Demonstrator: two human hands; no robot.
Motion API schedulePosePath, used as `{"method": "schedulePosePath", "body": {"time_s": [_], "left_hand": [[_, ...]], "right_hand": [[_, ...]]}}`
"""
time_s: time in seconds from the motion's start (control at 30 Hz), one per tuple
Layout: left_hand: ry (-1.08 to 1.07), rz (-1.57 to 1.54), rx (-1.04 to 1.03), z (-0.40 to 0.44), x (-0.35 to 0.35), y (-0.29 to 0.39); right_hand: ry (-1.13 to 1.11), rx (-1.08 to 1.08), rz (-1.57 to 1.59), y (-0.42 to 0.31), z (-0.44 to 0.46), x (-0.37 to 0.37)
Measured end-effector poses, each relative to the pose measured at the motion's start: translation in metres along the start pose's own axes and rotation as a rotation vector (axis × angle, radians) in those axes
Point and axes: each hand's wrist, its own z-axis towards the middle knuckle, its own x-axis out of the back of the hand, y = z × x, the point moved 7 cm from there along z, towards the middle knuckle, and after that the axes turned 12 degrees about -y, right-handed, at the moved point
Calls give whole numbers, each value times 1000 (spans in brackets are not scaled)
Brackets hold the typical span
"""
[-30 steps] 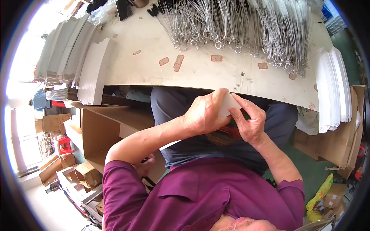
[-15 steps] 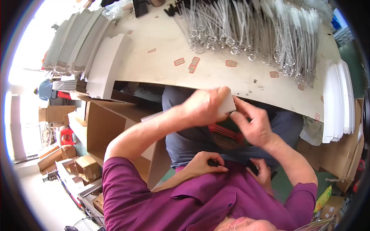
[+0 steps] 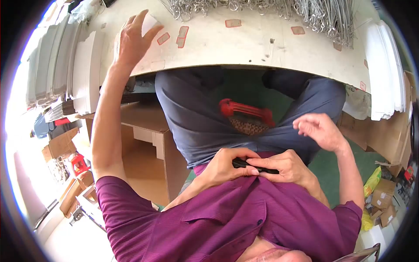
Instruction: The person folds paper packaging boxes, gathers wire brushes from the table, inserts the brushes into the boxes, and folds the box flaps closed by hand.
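Note:
My left hand (image 3: 133,41) is over the far left of the table, thumb and fingers around a small white box (image 3: 149,25); most of the box is hidden behind the fingers. My right hand (image 3: 322,132) hovers above my right thigh, its fingers loosely bent and apart, with nothing seen in them. At my waist another person's two hands (image 3: 227,168) reach around from behind. They hold the black buckle (image 3: 251,165) of a strap in front of my purple shirt.
The table (image 3: 209,46) carries red-edged labels (image 3: 182,37) and bundles of wire-handled brushes (image 3: 325,19). White flat cartons stand at left (image 3: 87,72) and right (image 3: 384,70). An open cardboard box (image 3: 144,157) is beside my left leg; a red stool (image 3: 246,111) sits between my legs.
My left hand has carried the white box from my lap to the table's left side. My right hand has left the box and moved right. The other person's hands have come together at the buckle.

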Motion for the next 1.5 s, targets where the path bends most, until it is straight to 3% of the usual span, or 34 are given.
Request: {"method": "schedulePosePath", "body": {"time_s": [0.07, 0.17, 0.2, 0.27, 0.33, 0.37, 0.43, 0.57, 0.63, 0.67, 0.73, 0.77, 0.87, 0.93, 1.0, 1.07, 1.1, 1.17, 1.27, 1.43, 1.5], "left_hand": [[-64, -315, -79, -21, 26, 53], [-609, -815, -166, -85, 22, 145], [-772, -888, -236, -114, 18, 172], [-880, -975, -484, -161, 8, 210], [-1110, -969, -441, -197, -20, 226], [-1106, -964, -444, -197, -19, 229], [-1446, -970, -441, -215, -27, 237], [-1378, -1001, -466, -212, -25, 236], [-1426, -1324, -588, -217, -43, 240], [-1595, -1355, -149, -221, -59, 225], [-1764, -1177, -141, -239, -87, 211], [-1739, -1255, -112, -245, -74, 213], [-1765, -1296, -69, -261, -84, 212], [-1770, -1311, -89, -260, -88, 208], [-1800, -1313, -118, -258, -83, 206], [-1791, -1319, -62, -252, -71, 202], [-1793, -1308, -67, -253, -70, 200], [-1828, -1607, 90, -256, -67, 200], [-1826, -1402, -70, -253, -60, 204], [-1785, -1458, -33, -253, -58, 202], [-1783, -1441, -76, -251, -59, 201]], "right_hand": [[-125, -10, 139, 9, -7, -26], [-291, 39, 226, 15, -5, -54], [-300, 60, 180, 5, -4, -57], [-290, 139, 146, -19, -7, -58], [-282, 218, 105, -33, -4, -60], [-381, 181, 68, -33, -2, -69], [-470, 169, -1, -40, -1, -80], [-440, 310, -84, -61, 1, -87], [-483, 43, 345, -24, 18, -89], [-444, 53, 191, -18, 22, -83], [-448, 79, 4, -9, 16, -79], [-443, 75, 8, -3, 13, -77], [-481, 70, 233, 0, 1, -76], [-502, -55, 511, 6, -3, -81], [-563, 15, 343, -5, -7, -81], [-435, 179, -135, -53, -20, -82], [-440, 66, -56, -48, -21, -85], [-446, 59, -57, -48, -21, -85], [-490, 62, -101, -47, -17, -86], [-554, 145, -43, -35, -16, -83], [-529, 69, 43, -24, -14, -76]]}}
